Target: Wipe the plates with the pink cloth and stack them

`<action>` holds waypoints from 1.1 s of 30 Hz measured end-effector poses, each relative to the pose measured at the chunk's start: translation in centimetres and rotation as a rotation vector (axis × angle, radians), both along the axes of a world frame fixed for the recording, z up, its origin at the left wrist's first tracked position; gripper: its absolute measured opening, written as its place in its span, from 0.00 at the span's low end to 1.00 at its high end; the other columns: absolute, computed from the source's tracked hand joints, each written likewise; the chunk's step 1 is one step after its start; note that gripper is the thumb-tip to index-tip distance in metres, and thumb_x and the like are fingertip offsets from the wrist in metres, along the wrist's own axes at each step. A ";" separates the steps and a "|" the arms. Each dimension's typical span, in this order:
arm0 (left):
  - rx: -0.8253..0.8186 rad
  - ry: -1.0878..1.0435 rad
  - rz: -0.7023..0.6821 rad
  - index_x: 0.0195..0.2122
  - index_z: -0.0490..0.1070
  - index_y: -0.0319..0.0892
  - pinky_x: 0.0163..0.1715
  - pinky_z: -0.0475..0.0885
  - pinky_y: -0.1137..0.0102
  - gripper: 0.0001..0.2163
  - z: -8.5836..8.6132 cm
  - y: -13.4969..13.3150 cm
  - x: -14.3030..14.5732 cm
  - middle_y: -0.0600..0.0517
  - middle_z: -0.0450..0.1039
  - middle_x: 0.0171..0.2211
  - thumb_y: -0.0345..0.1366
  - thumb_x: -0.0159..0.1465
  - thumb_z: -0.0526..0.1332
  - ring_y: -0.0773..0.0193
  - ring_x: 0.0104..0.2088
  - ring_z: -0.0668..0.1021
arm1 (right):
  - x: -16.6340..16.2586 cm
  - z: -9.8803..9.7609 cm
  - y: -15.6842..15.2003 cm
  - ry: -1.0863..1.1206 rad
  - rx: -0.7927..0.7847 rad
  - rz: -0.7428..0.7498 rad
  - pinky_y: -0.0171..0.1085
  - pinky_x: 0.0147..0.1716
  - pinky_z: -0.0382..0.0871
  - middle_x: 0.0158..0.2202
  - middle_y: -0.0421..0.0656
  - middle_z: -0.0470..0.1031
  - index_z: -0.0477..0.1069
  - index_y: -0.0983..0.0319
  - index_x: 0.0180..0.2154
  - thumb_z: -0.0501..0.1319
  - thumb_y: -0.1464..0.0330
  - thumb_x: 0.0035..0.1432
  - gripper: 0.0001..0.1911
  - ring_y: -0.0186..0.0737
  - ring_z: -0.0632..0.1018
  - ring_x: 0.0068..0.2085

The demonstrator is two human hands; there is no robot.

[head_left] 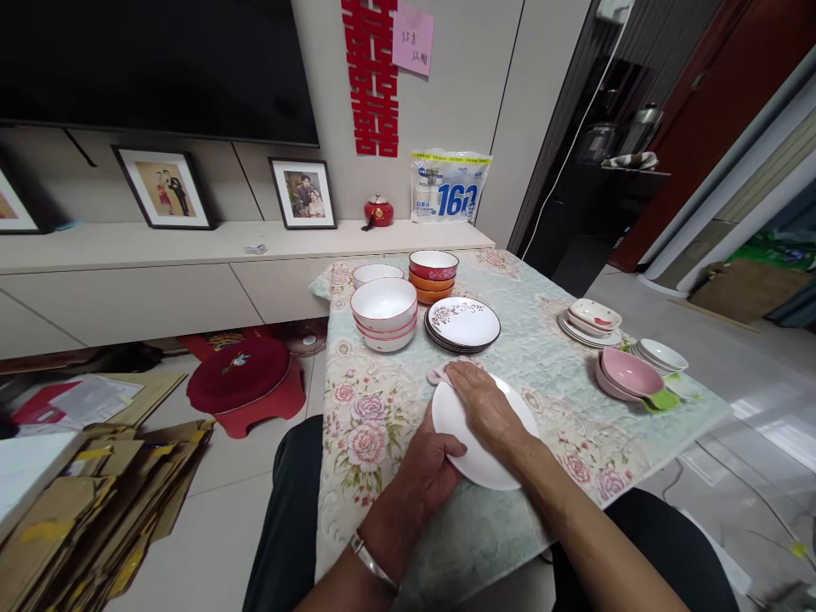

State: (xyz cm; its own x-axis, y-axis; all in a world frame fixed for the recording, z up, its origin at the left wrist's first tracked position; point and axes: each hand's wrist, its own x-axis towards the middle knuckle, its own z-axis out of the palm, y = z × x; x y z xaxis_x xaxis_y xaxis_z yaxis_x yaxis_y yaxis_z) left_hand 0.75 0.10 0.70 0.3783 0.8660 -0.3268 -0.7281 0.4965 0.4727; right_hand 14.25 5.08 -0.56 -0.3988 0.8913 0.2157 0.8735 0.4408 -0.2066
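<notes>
My left hand [428,466] grips the near left rim of a white plate [479,452], its thumb on top. The plate is held tilted above the table. My right hand [488,406] lies across the plate's face with a pale pink cloth [438,375] under its fingers. Most of the cloth is hidden beneath that hand. Just beyond the plate stand a stack of white plates with brown patterns [464,323] and a stack of white bowls with red rims [385,308].
The table wears a floral tablecloth [368,438]. Red and orange bowls [433,274] stand at its back. On the right are pink bowls [631,372], small white bowls [663,354] and heart-patterned dishes [594,314]. A red stool [255,399] and flattened cardboard [121,501] lie left.
</notes>
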 end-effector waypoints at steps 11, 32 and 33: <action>-0.157 -0.272 0.007 0.40 0.76 0.35 0.55 0.68 0.62 0.15 0.7 0.6 -0.5 0.44 0.80 0.35 0.43 0.63 0.58 0.55 0.44 0.79 | -0.4 3.0 -6.0 0.229 -0.264 0.291 0.47 0.68 0.56 0.68 0.47 0.61 0.60 0.61 0.66 0.50 0.70 0.69 0.26 0.41 0.62 0.68; -0.153 -0.246 -0.048 0.58 0.68 0.27 0.63 0.62 0.61 0.29 0.2 0.5 0.2 0.35 0.78 0.50 0.49 0.71 0.48 0.50 0.58 0.74 | 0.0 2.9 -8.3 0.119 -0.192 0.156 0.54 0.68 0.53 0.69 0.52 0.57 0.59 0.64 0.67 0.53 0.66 0.68 0.28 0.50 0.59 0.69; -0.160 -0.255 -0.048 0.58 0.68 0.28 0.62 0.63 0.62 0.28 0.2 0.4 0.2 0.35 0.77 0.51 0.49 0.71 0.49 0.51 0.58 0.74 | -0.2 3.0 -7.7 0.128 -0.196 0.177 0.54 0.68 0.53 0.69 0.52 0.58 0.59 0.63 0.67 0.53 0.66 0.68 0.28 0.49 0.60 0.69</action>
State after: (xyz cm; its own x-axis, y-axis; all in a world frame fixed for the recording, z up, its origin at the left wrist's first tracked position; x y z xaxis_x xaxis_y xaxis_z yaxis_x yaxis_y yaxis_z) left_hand 0.94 0.51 0.89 0.5045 0.7907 -0.3469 -0.7873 0.5862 0.1912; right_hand 14.09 -2.63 2.48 -0.5327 0.8398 0.1045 0.7479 0.5250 -0.4062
